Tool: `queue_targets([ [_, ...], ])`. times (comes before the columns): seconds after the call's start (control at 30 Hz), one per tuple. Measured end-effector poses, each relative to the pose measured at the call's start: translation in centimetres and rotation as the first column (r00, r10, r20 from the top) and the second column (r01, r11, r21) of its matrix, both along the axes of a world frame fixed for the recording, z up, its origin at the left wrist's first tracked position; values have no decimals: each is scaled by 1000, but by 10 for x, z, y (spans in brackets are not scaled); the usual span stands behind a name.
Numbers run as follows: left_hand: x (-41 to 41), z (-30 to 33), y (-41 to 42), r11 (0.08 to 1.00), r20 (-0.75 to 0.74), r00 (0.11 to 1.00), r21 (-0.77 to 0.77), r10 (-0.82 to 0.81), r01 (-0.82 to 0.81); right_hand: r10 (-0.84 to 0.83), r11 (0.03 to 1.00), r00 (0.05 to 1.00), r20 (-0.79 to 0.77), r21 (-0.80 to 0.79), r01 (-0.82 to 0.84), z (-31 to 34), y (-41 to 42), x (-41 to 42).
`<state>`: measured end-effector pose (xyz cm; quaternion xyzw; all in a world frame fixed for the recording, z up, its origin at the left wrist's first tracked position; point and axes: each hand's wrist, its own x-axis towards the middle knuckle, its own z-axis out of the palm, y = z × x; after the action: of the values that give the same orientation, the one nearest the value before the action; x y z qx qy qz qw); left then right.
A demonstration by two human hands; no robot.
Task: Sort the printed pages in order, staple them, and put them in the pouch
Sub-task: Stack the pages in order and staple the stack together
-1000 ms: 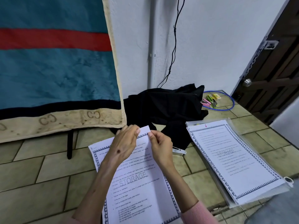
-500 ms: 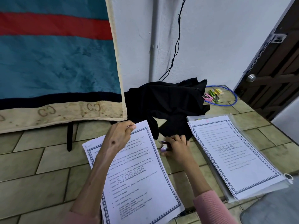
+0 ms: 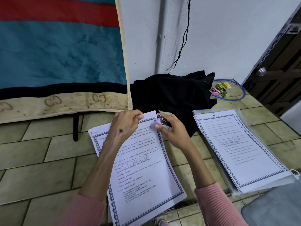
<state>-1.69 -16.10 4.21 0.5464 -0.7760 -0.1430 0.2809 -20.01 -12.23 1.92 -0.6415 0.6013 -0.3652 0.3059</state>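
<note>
Fingers of your left hand [image 3: 125, 126] pinch the top edge of the printed pages [image 3: 143, 168] on the tiled floor [image 3: 40, 160] while your right hand [image 3: 171, 132] grasps the stapler [image 3: 163, 122] at their upper right corner, the clear pouch [image 3: 244, 152] lying just to the right under another sheet.

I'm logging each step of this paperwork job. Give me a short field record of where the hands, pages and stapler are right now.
left hand: pinches top edge of the pages
right hand: holds the stapler at the pages' top right corner
second stack: lies on the clear pouch, right side
staple: cannot tell if driven
surface: tiled floor
</note>
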Motion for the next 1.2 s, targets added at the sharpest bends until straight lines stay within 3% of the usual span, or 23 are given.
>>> queue_targets([
  [0.2, -3, 3, 2, 999, 9, 1000, -43, -27, 27, 11, 999, 1000, -24, -42, -12, 15, -1, 7],
  [0.57, -4, -5, 15, 998, 90, 996, -56, -4, 9, -118, 992, 993, 17, -51, 119, 11, 1, 16],
  [0.63, 8, -12, 21, 983, 146, 979, -137, 140, -120, -146, 988, 985, 90, -31, 149, 7, 2, 15],
  [0.7, 25, -20, 33, 913, 23, 926, -175, 377, -368, -159, 985, 968, 193, -29, 168, 8, 3, 10],
  [0.77, 39, -27, 50, 869, -371, 791, 114, 487, -482, -110, 991, 950, 293, -36, 125, 10, 4, 3],
  [0.8, 43, -31, 57, 864, -545, 671, 309, 503, -397, -93, 994, 937, 336, -29, 109, 12, 5, 0],
  [0.83, 46, -36, 64, 852, -626, 588, 456, 512, -257, -82, 996, 927, 367, -14, 94, 13, 4, -3],
  [0.9, 49, -49, 74, 795, -584, 612, 593, 533, -128, -40, 999, 910, 412, 39, 26, 14, 2, -3],
  [0.97, 50, -60, 76, 764, -543, 618, 626, 569, -154, -97, 995, 901, 424, 59, 79, 5, 0, -3],
  [1.03, 51, -64, 75, 754, -544, 600, 637, 587, -160, -320, 946, 906, 278, 40, 322, -11, 2, -7],
  [1.1, 55, -67, 73, 753, -521, 631, 640, 574, -156, -466, 883, 881, -84, 31, 469, -32, 6, -14],
  [1.13, 58, -70, 71, 750, -504, 651, 642, 568, -158, -455, 875, 853, -256, 48, 481, -44, 9, -16],
  [1.2, 64, -74, 68, 739, -472, 678, 654, 564, -159, -388, 879, 803, -452, 82, 470, -64, 14, -19],
])
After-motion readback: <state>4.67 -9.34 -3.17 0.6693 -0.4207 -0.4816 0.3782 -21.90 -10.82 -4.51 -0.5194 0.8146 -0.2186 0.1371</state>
